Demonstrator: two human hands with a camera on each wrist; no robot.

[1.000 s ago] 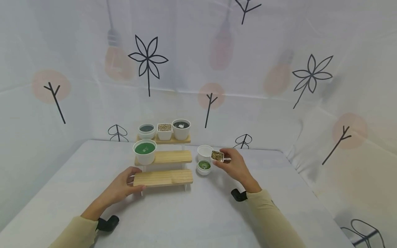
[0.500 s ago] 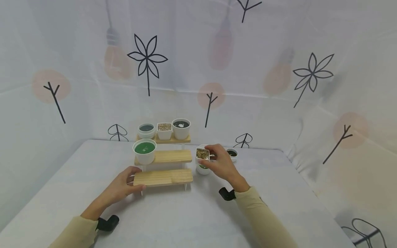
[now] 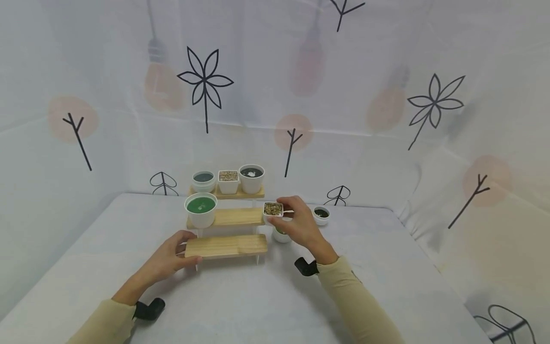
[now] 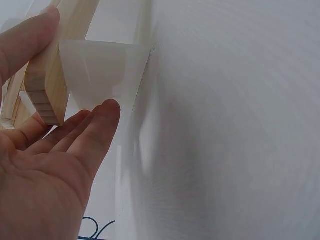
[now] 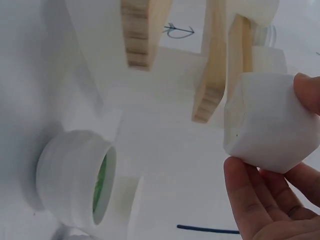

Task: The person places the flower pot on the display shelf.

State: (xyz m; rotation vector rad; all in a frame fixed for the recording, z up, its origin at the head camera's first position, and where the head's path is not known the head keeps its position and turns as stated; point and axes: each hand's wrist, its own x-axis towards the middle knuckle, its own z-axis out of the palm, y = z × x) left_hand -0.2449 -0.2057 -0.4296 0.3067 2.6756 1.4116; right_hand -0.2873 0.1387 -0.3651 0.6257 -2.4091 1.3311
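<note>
Square pot point(image 3: 273, 210) with a grainy brown filling is sitting in the grip of the right hand point(image 3: 297, 222), a little below the centre of the head view. Thumb and fingertips are pressing on its white walls, standing only as far apart as the pot is wide. The pot is hovering just beside the right end of the stand's middle board; whether it is touching the wood, I cannot tell.

Lower left of the frame, the left hand point(image 3: 172, 255) is gripping the left end of the lowest board on the wooden stand point(image 3: 226, 246), its thumb lying along one edge and a finger along the other. In the left wrist view, other fingers are stretching out near a pale plastic leg point(image 4: 102, 75).

Just below the right hand, a small bowl point(image 3: 281, 235) with green contents is resting on the table point(image 3: 240, 306), partly hidden by the fingers. Farther right, a dark-filled bowl point(image 3: 321, 216) is standing near the wrist.

Left of centre, a green-filled cup point(image 3: 200, 215) is occupying the left end of the middle board. Above it, the top board is carrying a low round tub point(image 3: 203, 184), a square tub point(image 3: 228, 185) and a dark-filled cup point(image 3: 251, 182), while a printed cloth point(image 3: 258, 95) is hanging behind everything.
</note>
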